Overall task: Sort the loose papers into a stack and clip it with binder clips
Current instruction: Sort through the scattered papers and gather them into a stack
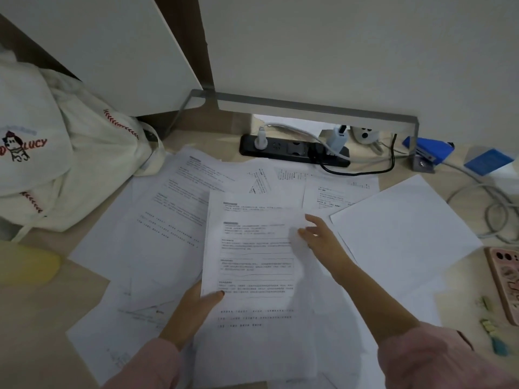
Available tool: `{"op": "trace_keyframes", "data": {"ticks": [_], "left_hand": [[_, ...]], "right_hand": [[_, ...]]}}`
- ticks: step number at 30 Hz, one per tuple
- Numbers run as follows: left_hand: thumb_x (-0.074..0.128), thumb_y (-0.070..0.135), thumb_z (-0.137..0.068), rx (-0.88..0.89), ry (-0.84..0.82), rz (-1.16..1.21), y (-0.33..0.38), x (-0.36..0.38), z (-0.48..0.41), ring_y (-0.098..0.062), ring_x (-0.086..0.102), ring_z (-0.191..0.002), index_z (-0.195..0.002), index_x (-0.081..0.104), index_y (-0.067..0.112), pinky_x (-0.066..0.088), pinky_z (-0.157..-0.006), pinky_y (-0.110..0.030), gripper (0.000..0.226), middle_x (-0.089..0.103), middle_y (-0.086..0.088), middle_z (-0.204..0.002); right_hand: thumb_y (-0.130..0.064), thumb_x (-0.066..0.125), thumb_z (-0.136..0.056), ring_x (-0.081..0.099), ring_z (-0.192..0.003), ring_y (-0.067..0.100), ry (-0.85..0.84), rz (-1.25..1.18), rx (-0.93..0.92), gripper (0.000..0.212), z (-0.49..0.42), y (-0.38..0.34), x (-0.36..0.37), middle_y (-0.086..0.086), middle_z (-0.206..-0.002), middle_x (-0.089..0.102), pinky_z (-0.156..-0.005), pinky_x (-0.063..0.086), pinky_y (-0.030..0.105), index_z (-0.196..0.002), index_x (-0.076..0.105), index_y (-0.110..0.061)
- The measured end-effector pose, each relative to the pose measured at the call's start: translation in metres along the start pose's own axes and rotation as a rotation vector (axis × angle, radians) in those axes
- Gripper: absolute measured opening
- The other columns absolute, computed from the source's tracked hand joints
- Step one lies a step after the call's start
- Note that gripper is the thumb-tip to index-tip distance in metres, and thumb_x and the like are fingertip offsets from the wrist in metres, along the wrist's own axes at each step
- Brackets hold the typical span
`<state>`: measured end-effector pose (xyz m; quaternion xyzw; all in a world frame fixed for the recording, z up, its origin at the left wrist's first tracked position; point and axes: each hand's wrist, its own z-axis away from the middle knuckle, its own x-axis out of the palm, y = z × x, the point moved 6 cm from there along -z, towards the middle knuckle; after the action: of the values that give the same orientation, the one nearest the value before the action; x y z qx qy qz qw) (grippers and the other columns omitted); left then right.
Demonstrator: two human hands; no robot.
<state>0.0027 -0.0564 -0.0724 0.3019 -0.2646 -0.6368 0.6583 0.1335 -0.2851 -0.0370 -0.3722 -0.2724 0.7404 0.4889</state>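
Left hand (196, 307): closed on the lower left corner of 1 printed sheet (252, 248), thumb on top, fingers beneath. Right hand (318, 237): open, fingers spread, resting near the right edge of the same sheet and gripping nothing. Both sleeves are pink.

Loose papers (168, 214): scattered and overlapping across the desk (50, 318), not stacked; the exact count cannot be determined. 1 blank sheet (404, 234) lies tilted at the right.

Binder clips (488, 327): small, pale-green and blurred, on the desk at the right edge, well apart from the hands; about 3 visible.

Containers: 1 cream fabric bag (56, 153) at the left, contents hidden.

Other items: 1 black power strip (292, 151) with 3 plugs inserted, 1 blue stapler (427, 151), 1 pink phone (505, 284).
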Motion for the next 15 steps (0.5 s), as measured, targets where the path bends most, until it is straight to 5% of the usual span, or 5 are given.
{"op": "trace_keyframes", "data": {"ticks": [5, 10, 13, 15], "left_hand": [[0.054, 0.011, -0.091, 0.044, 0.114, 0.026, 0.008, 0.003, -0.003, -0.007, 0.059, -0.084, -0.112, 0.053, 0.023, 0.045, -0.069, -0.021, 0.024, 0.061, 0.013, -0.09], [0.054, 0.012, -0.091, 0.048, 0.166, 0.089, 0.021, 0.011, 0.0, -0.01, 0.06, -0.086, -0.109, 0.055, 0.023, 0.046, -0.069, -0.026, 0.021, 0.062, 0.011, -0.09], [0.055, 0.012, -0.09, 0.049, 0.195, 0.123, 0.025, 0.018, 0.001, -0.011, 0.059, -0.084, -0.109, 0.056, 0.023, 0.046, -0.068, -0.026, 0.022, 0.062, 0.01, -0.089], [0.055, 0.012, -0.09, 0.051, 0.21, 0.133, 0.028, 0.02, 0.003, -0.013, 0.06, -0.084, -0.111, 0.055, 0.023, 0.046, -0.068, -0.027, 0.024, 0.063, 0.009, -0.089]], "right_hand": [[-0.013, 0.052, -0.086, 0.043, -0.126, 0.03, 0.247, 0.782, -0.094, 0.057, 0.012, 0.042, -0.075, 0.012, -0.141, 0.039, -0.099, 0.039, 0.036, -0.14, 0.033, -0.015], [-0.02, 0.06, -0.079, 0.022, -0.141, 0.035, 0.138, 1.179, -0.006, 0.086, 0.033, 0.095, -0.128, 0.019, -0.155, 0.01, -0.113, 0.023, 0.039, -0.148, 0.009, -0.014], [-0.002, 0.083, -0.035, 0.058, -0.11, 0.046, 0.138, 1.356, -0.162, 0.111, 0.035, 0.109, -0.144, 0.03, -0.132, 0.048, -0.089, 0.051, 0.052, -0.136, 0.036, -0.004], [0.001, 0.086, -0.017, 0.067, -0.086, 0.046, 0.14, 1.434, -0.188, 0.117, 0.032, 0.118, -0.151, 0.033, -0.109, 0.064, -0.072, 0.056, 0.051, -0.125, 0.041, -0.004]]}}
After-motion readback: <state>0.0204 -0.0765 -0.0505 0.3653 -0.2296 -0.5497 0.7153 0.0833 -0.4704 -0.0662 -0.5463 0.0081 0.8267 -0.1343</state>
